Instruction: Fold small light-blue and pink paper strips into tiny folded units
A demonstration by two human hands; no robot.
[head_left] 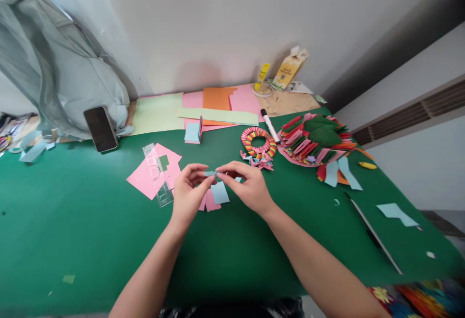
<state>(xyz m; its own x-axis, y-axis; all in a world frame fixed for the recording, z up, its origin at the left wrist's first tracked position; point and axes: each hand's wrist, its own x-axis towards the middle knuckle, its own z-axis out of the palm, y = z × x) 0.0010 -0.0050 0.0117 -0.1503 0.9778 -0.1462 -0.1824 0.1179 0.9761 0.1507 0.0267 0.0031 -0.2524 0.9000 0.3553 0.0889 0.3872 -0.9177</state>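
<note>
Head view: left hand (189, 189) and right hand (250, 187) pinch blue paper (209, 173).
Long axis sideways, one end toward each hand.

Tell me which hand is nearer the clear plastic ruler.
Left. The left hand is just right of the clear plastic ruler; the right hand is farther right, beyond the left.

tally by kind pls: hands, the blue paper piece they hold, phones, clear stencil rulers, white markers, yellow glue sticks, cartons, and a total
Hands, left hand and right hand: 2
Held blue paper piece: 1
Phone: 1
Clear stencil ruler: 1
White marker: 1
Yellow glue stick: 1
Carton: 1
Total: 8
</note>
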